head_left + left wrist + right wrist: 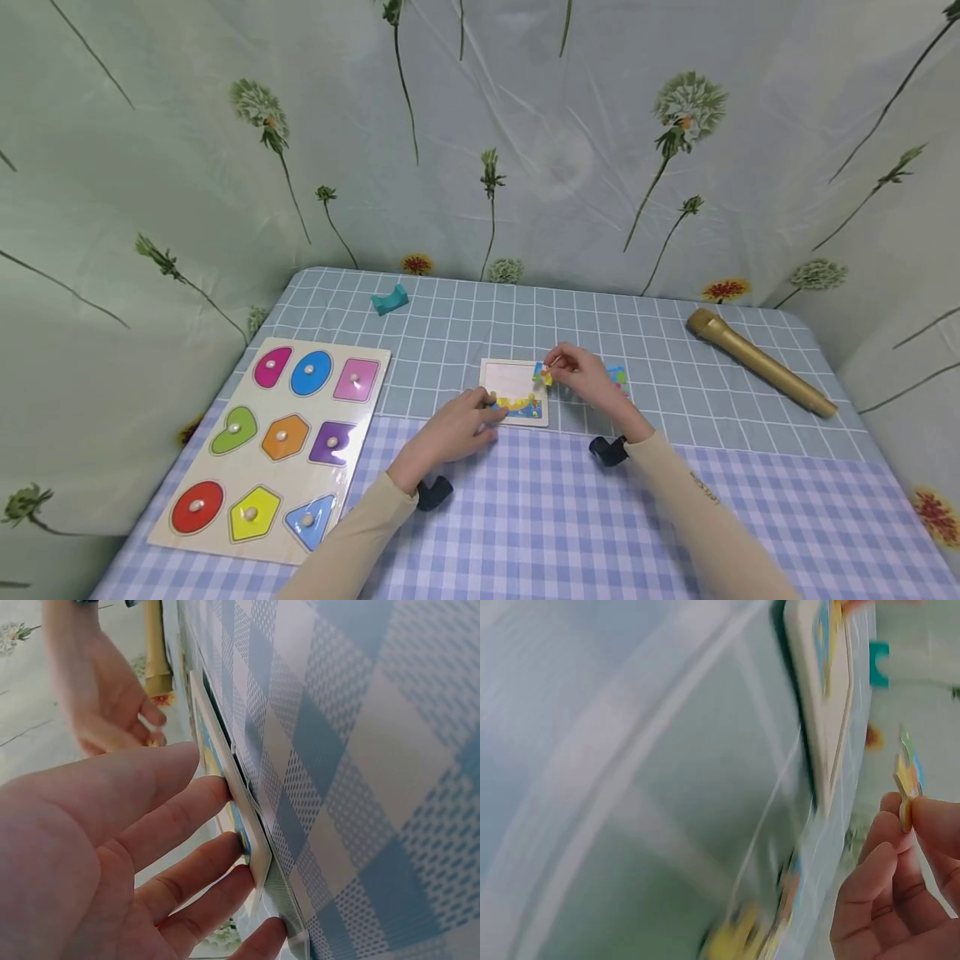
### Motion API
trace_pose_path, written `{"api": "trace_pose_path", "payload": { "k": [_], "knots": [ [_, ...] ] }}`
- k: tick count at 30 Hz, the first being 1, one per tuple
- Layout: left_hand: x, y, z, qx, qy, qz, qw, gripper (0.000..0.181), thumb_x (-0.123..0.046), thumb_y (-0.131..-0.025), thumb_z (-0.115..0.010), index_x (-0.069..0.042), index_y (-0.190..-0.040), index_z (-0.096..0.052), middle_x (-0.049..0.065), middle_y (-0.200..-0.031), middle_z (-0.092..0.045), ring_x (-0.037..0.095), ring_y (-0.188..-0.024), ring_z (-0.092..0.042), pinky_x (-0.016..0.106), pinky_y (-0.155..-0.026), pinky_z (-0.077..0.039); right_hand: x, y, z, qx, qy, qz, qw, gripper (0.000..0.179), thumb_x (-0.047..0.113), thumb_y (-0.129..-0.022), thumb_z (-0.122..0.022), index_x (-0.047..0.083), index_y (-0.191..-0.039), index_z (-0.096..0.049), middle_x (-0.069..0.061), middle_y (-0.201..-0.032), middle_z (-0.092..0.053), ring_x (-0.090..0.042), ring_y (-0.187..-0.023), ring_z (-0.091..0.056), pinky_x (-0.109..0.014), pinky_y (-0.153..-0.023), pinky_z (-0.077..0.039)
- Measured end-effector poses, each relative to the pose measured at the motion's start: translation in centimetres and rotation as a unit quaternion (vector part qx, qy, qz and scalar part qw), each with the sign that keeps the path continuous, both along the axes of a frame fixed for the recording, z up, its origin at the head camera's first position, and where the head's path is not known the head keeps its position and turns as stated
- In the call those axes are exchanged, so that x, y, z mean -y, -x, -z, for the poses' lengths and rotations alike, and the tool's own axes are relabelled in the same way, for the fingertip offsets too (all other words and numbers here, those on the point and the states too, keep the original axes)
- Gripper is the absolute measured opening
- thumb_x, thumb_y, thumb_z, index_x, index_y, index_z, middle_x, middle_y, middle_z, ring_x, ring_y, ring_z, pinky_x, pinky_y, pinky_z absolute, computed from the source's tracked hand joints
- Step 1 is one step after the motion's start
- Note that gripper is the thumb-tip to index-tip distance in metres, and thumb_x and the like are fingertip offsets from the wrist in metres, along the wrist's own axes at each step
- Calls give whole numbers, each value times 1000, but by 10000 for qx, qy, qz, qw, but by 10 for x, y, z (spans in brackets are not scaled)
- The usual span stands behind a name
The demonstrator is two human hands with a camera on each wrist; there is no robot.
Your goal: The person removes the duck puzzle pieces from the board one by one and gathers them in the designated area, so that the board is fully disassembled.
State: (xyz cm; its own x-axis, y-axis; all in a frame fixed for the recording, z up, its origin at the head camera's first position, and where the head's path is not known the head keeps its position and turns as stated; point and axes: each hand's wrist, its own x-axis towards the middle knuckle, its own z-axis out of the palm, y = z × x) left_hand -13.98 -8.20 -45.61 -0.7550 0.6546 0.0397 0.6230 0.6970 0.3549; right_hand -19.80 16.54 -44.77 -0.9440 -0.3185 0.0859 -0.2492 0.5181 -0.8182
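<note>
A small jigsaw tray (530,422) with a pale rim lies mid-table. Its near side holds fitted yellow and blue pieces (525,408), while the pale base shows in the far part. My left hand (459,425) rests its extended fingertips on the tray's near left side; the left wrist view shows these fingers (196,900) spread along the rim. Above the tray's right edge, my right hand (591,382) pinches a colourful jigsaw piece (906,780) between thumb and fingers. Loose jigsaw pieces (618,377) lie on the cloth, partly hidden behind the right hand.
On the left lies a large wooden knob puzzle board (300,387) with coloured shapes. A teal curved object (390,300) sits at the back left. A gold microphone (761,362) lies at the right. Behind the table hangs a dandelion-print curtain (450,208).
</note>
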Motion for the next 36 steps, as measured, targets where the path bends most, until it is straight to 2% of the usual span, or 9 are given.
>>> {"api": "trace_pose_path", "payload": {
  "k": [5, 11, 18, 23, 29, 36],
  "knots": [
    [0, 0, 0, 28, -63, -29, 10000, 35, -24, -93, -64, -8, -125, -65, 13, -120, -55, 20, -95, -51, 35, -79, -45, -23, -3, -1, 94, -465, 263, 9985, 9, -5, -86, -60, -2, -93, -65, -8, -84, -63, -19, -73, -53, -32, -66, -44],
    [0, -1, -1, 21, -106, -37, 9999, 34, -23, -93, -64, -8, -124, -66, 13, -118, -55, 21, -94, -51, 35, -78, -46, -31, -5, 5, 203, -1011, 210, 9944, 9, -5, -87, -59, -1, -93, -64, -8, -86, -64, -18, -74, -52, -31, -66, -45],
    [0, -1, -1, 73, -116, -31, 9999, 34, -23, -93, -64, -9, -124, -65, 13, -119, -54, 22, -97, -52, 36, -79, -46, -31, -9, 6, -34, -1332, 39, 9911, 11, -4, -83, -63, -1, -94, -63, -3, -73, -54, -16, -66, -46, -30, -59, -40],
    [0, 0, -1, 54, -100, -49, 9999, 34, -23, -93, -64, -9, -124, -66, 13, -118, -54, 21, -96, -52, 36, -79, -46, -29, -10, 6, -230, -1619, -4, 9865, 8, -4, -83, -66, 2, -88, -62, -4, -77, -56, -18, -71, -50, -32, -64, -43],
    [-2, 0, -2, 16, -78, -85, 9999, 32, -22, -92, -65, -8, -121, -67, 11, -115, -55, 20, -94, -51, 35, -78, -46, -30, -9, 8, -233, -1689, -82, 9853, 8, -3, -85, -65, 2, -88, -61, -3, -76, -54, -17, -69, -47, -32, -62, -41],
    [-5, 3, -2, 22, -15, -159, 9999, 29, -22, -93, -64, -8, -118, -69, 9, -112, -54, 21, -97, -50, 36, -80, -46, -31, -10, 7, -255, -1450, -66, 9891, 6, -2, -86, -66, 1, -87, -60, -3, -75, -55, -16, -68, -48, -30, -62, -42]
  ]
}}
